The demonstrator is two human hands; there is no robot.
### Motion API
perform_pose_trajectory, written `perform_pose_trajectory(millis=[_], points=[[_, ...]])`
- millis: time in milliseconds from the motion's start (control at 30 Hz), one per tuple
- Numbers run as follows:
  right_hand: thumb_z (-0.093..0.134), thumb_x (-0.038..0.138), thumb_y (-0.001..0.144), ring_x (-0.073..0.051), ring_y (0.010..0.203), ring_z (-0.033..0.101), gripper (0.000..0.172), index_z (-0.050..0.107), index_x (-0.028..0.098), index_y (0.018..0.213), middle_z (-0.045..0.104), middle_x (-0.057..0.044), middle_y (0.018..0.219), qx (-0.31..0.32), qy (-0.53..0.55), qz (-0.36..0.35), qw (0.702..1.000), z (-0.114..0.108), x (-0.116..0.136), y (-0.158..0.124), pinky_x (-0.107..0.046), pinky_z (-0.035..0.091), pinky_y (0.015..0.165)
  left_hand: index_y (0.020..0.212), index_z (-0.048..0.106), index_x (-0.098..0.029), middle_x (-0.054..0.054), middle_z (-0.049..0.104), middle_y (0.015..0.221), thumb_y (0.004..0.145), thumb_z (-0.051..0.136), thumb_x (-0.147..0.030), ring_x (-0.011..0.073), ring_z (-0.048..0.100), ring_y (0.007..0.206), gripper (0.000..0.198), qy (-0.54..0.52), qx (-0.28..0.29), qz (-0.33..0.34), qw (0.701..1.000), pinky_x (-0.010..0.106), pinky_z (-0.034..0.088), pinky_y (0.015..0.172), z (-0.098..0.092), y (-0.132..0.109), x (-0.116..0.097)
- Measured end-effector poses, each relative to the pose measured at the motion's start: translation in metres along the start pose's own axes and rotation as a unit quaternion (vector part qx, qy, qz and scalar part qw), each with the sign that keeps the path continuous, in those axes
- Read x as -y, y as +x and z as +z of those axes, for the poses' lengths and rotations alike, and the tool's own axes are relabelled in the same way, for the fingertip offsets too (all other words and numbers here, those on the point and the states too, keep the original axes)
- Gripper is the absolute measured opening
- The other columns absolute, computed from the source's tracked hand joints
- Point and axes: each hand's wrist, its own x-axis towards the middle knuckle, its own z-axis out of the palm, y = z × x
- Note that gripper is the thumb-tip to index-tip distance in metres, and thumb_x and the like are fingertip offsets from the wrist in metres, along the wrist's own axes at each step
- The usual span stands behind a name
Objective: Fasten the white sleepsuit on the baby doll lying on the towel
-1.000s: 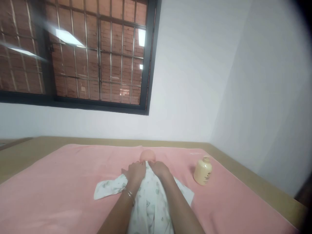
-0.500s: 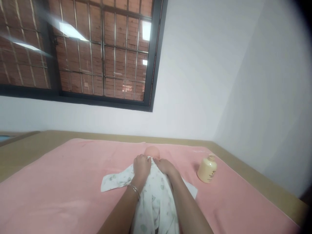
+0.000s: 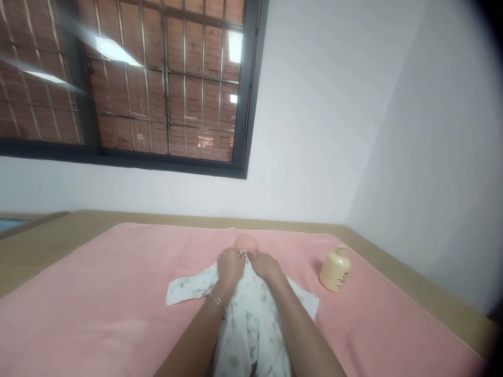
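A white baby garment with small green prints lies on a pink cloth, its sleeves spread to both sides. A round, skin-coloured head of what looks like a doll shows just beyond the neckline. My left hand, with a silver bracelet at the wrist, has its fingers closed on the left side of the neckline. Close beside it, my right hand pinches the right side of the neckline. The doll's body is hidden under the garment and my forearms.
A cream bottle stands on the pink cloth to the right. The cloth covers a light wooden surface with a white wall behind it. A dark-framed barred window is at upper left.
Both hands keep their hold on the neckline with hardly any movement. The view has shifted very slightly, and the right sleeve shows a little more beside my right forearm.
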Motion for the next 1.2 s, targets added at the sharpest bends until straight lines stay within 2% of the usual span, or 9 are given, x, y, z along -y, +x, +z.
perform_pose_trajectory(millis=[67, 233, 500, 633, 700, 767, 933, 1067, 1200], points=[[0.008, 0.057, 0.089, -0.03, 0.108, 0.053, 0.074, 0.062, 0.012, 0.112, 0.06, -0.017, 0.114, 0.014, -0.005, -0.003, 1.0, -0.002, -0.002, 0.001, -0.045, 0.034, 0.093, 0.086, 0.068, -0.016, 0.012, 0.067, 0.092, 0.086, 0.034, -0.043, 0.0233, 0.059, 0.092, 0.043, 0.004, 0.019, -0.012, 1.0, 0.031, 0.037, 0.078, -0.002, 0.0, -0.001], [0.008, 0.055, 0.09, -0.03, 0.108, 0.053, 0.072, 0.065, 0.015, 0.106, 0.063, -0.016, 0.109, -0.025, -0.039, -0.048, 0.998, -0.01, 0.006, -0.006, -0.05, 0.022, 0.1, 0.09, 0.068, -0.015, 0.015, 0.067, 0.098, 0.089, 0.02, -0.051, 0.028, 0.059, 0.096, 0.06, 0.008, 0.107, -0.032, 0.994, 0.036, 0.038, 0.08, -0.002, 0.005, 0.002], [0.016, 0.055, 0.09, -0.029, 0.108, 0.054, 0.064, 0.059, 0.016, 0.117, 0.06, -0.015, 0.116, 0.044, 0.015, 0.01, 0.999, -0.005, -0.007, 0.001, -0.045, 0.036, 0.092, 0.089, 0.067, -0.018, 0.011, 0.068, 0.095, 0.084, 0.036, -0.048, 0.0236, 0.06, 0.093, 0.044, -0.028, 0.045, -0.019, 0.998, 0.03, 0.038, 0.078, 0.003, 0.002, 0.002], [0.009, 0.052, 0.091, -0.031, 0.109, 0.053, 0.068, 0.065, 0.015, 0.105, 0.062, -0.016, 0.11, -0.026, -0.039, -0.02, 0.999, -0.007, 0.005, -0.007, -0.053, 0.021, 0.1, 0.093, 0.067, -0.017, 0.014, 0.066, 0.102, 0.085, 0.026, -0.056, 0.0291, 0.059, 0.097, 0.057, -0.019, 0.113, -0.053, 0.992, 0.036, 0.038, 0.08, 0.001, 0.005, 0.006], [0.009, 0.053, 0.091, -0.03, 0.106, 0.055, 0.07, 0.067, 0.015, 0.101, 0.064, -0.016, 0.105, -0.046, -0.054, -0.046, 0.996, -0.008, 0.01, -0.01, -0.052, 0.02, 0.1, 0.094, 0.067, -0.017, 0.015, 0.066, 0.105, 0.085, 0.024, -0.057, 0.0301, 0.058, 0.1, 0.06, -0.019, 0.133, -0.062, 0.989, 0.037, 0.037, 0.081, 0.001, 0.006, 0.008], [0.01, 0.055, 0.09, -0.03, 0.105, 0.055, 0.07, 0.066, 0.015, 0.104, 0.064, -0.017, 0.106, -0.032, -0.041, -0.037, 0.998, -0.007, 0.007, -0.009, -0.049, 0.027, 0.097, 0.093, 0.067, -0.016, 0.015, 0.066, 0.103, 0.084, 0.028, -0.057, 0.0287, 0.059, 0.099, 0.057, -0.023, 0.122, -0.067, 0.99, 0.035, 0.038, 0.081, 0.002, 0.005, 0.008], [0.013, 0.057, 0.089, -0.027, 0.107, 0.056, 0.067, 0.062, 0.018, 0.113, 0.059, -0.014, 0.117, 0.071, 0.067, 0.001, 0.995, -0.006, -0.01, 0.002, -0.039, 0.04, 0.088, 0.094, 0.067, -0.016, 0.013, 0.068, 0.099, 0.084, 0.035, -0.051, 0.0233, 0.06, 0.097, 0.049, -0.035, 0.048, -0.039, 0.997, 0.028, 0.037, 0.079, 0.004, -0.002, 0.005], [0.012, 0.056, 0.09, -0.03, 0.115, 0.049, 0.067, 0.061, 0.018, 0.113, 0.056, -0.014, 0.121, 0.032, 0.027, 0.021, 0.999, -0.009, -0.006, 0.0, -0.05, 0.026, 0.099, 0.093, 0.068, -0.016, 0.014, 0.067, 0.1, 0.086, 0.03, -0.05, 0.0253, 0.06, 0.096, 0.052, -0.025, 0.082, -0.055, 0.995, 0.031, 0.038, 0.079, 0.004, -0.002, 0.006], [0.007, 0.058, 0.089, -0.03, 0.111, 0.051, 0.074, 0.064, 0.014, 0.107, 0.06, -0.016, 0.113, -0.015, 0.01, -0.018, 1.0, -0.012, 0.006, -0.009, -0.053, 0.015, 0.103, 0.092, 0.068, -0.015, 0.015, 0.067, 0.1, 0.087, 0.026, -0.052, 0.0277, 0.059, 0.095, 0.056, -0.014, 0.102, -0.059, 0.993, 0.035, 0.037, 0.079, 0.004, 0.001, 0.009]])
